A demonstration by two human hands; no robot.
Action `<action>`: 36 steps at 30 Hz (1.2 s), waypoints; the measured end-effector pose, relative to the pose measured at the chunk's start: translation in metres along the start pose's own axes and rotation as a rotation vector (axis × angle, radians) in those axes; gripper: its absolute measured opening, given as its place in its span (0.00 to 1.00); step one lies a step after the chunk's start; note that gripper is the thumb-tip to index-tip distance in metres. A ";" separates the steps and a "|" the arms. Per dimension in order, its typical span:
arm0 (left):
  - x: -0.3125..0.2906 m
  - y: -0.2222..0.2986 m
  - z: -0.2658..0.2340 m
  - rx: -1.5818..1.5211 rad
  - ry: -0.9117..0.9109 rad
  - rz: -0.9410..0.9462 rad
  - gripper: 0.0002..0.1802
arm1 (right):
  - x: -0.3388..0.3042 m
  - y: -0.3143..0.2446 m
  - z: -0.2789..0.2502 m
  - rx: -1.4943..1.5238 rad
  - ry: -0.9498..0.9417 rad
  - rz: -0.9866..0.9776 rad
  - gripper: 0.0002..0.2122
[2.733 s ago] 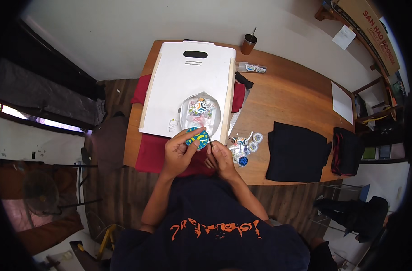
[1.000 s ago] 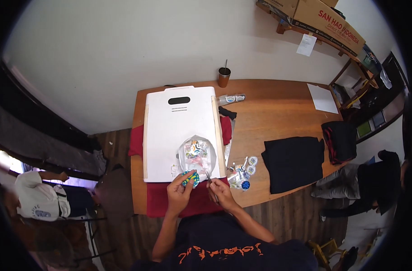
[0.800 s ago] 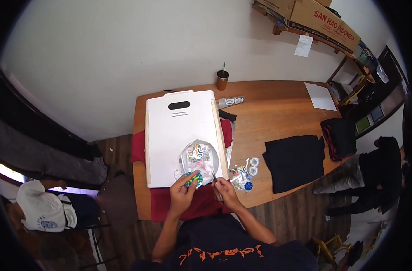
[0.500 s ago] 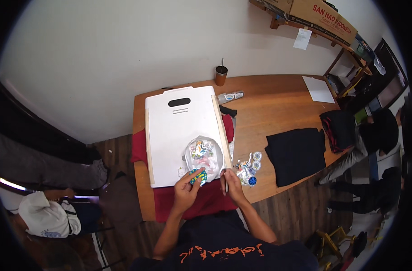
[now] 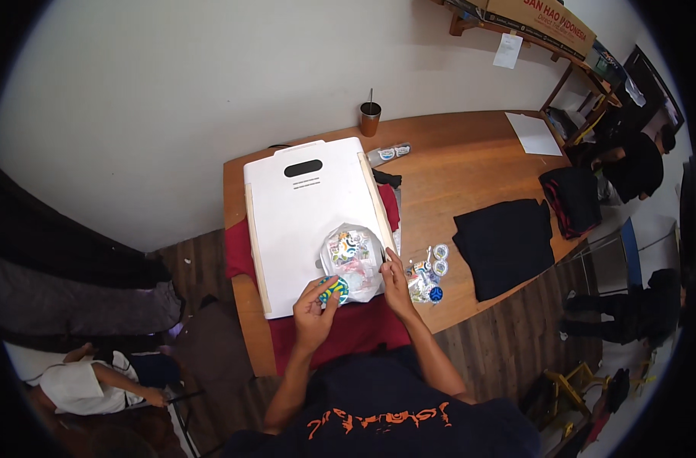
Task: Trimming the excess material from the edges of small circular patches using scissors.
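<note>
My left hand (image 5: 314,311) pinches a round teal sticker (image 5: 334,291) with yellow and white marks, near the front edge of a white board (image 5: 290,229). Just behind the sticker lies a translucent white plastic bag (image 5: 369,284), its mouth open round, with several colourful stickers (image 5: 348,247) inside. At the bag's right side my right hand (image 5: 396,284) is closed; a slim dark thing shows at its fingertips, too small to name. Under the board spreads a dark red cloth (image 5: 348,327), perhaps a garment.
Loose stickers (image 5: 423,282) lie on the wooden table (image 5: 455,164) to the right, before a folded black garment (image 5: 504,248). Farther back stand a brown cup (image 5: 370,122) and a clear roll (image 5: 388,154). Other people are at left and right.
My right hand has moved slightly forward along the bag's right side. My left hand still holds the sticker, now nearer the bag's front. The whole view has shifted slightly.
</note>
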State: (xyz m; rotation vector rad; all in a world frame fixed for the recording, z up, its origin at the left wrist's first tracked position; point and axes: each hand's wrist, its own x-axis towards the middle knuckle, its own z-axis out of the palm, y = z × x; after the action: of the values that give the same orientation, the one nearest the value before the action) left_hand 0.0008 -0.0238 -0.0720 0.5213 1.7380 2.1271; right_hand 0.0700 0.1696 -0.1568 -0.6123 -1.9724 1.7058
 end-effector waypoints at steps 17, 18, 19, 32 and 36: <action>0.020 0.041 0.016 -0.111 -0.044 0.062 0.20 | -0.020 -0.069 -0.012 0.240 -0.049 0.052 0.13; 0.020 0.043 0.017 -0.130 -0.056 0.069 0.20 | -0.020 -0.090 -0.009 0.279 -0.040 0.069 0.14; 0.021 0.048 0.020 -0.131 -0.053 0.062 0.20 | -0.022 -0.102 -0.009 0.337 -0.101 0.068 0.13; 0.017 0.061 0.025 -0.111 -0.052 0.124 0.20 | -0.051 -0.129 0.014 0.622 -0.388 0.176 0.17; 0.018 0.067 0.027 -0.125 -0.042 0.117 0.20 | -0.048 -0.133 0.013 0.579 -0.402 0.171 0.18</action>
State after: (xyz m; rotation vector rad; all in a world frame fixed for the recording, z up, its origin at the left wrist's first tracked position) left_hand -0.0040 -0.0049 -0.0005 0.6423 1.5759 2.2703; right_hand 0.0960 0.1130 -0.0294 -0.2427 -1.5544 2.5213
